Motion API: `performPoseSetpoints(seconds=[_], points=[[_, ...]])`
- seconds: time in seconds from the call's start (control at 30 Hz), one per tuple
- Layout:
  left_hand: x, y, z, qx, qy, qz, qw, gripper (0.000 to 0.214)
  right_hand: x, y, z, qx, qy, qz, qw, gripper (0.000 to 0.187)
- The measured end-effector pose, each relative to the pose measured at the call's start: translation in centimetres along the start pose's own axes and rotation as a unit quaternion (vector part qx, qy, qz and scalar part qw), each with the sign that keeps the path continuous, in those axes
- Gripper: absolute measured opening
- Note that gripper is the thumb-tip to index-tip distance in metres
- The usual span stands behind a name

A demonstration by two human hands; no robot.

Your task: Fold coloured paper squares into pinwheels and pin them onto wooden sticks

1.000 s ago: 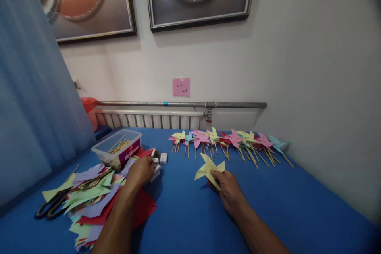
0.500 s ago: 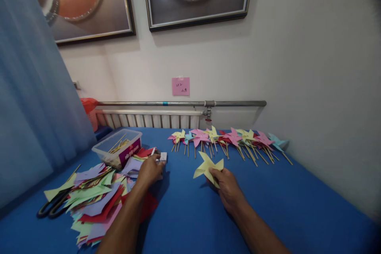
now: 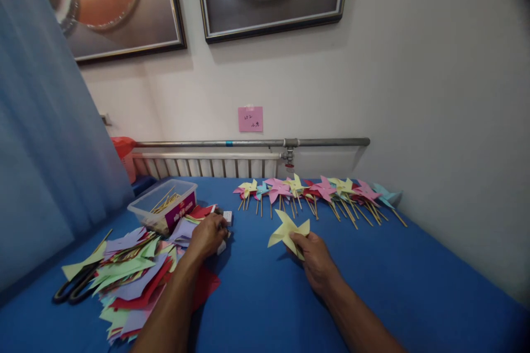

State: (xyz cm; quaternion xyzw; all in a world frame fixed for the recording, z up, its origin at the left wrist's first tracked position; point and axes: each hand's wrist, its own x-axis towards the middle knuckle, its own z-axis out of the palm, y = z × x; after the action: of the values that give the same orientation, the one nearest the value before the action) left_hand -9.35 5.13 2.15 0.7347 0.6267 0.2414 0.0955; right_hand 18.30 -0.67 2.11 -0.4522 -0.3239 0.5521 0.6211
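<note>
My right hand (image 3: 313, 256) pinches a folded yellow paper pinwheel head (image 3: 286, 230) just above the blue table (image 3: 406, 281). My left hand (image 3: 207, 234) reaches to small white boxes (image 3: 227, 217) at the edge of a pile of cut coloured paper (image 3: 132, 276); its fingers are curled over something small that I cannot make out. A row of finished pinwheels on wooden sticks (image 3: 318, 193) lies along the far side of the table.
A clear plastic tub with wooden sticks (image 3: 162, 206) stands at the back left. Black-handled scissors (image 3: 72, 289) lie at the left of the paper pile. A radiator and a metal pipe (image 3: 248, 144) run along the wall; a blue curtain (image 3: 45, 138) hangs on the left.
My left hand has shifted slightly right and forward toward the small white boxes. My right hand with the yellow pinwheel has hardly moved.
</note>
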Motion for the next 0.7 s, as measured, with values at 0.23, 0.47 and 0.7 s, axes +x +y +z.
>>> performPoseSetpoints(seconds=[0.23,0.47,0.7], points=[[0.7,0.3,0.4,0.078,0.073,-0.088,0.99,0.011,0.3,0.5,-0.3,-0.013,-0.006,-0.006,1.0,0.019],[-0.2,1.5,-1.5,0.127,0.116,-0.104,0.98,0.02,-0.1,0.0,0.0,-0.005,0.006,0.007,1.0,0.015],[-1.3,2.6,-1.0,0.16,-0.051,-0.104,0.98,0.025,0.1,0.3,-0.2,-0.016,0.008,0.002,1.0,0.015]])
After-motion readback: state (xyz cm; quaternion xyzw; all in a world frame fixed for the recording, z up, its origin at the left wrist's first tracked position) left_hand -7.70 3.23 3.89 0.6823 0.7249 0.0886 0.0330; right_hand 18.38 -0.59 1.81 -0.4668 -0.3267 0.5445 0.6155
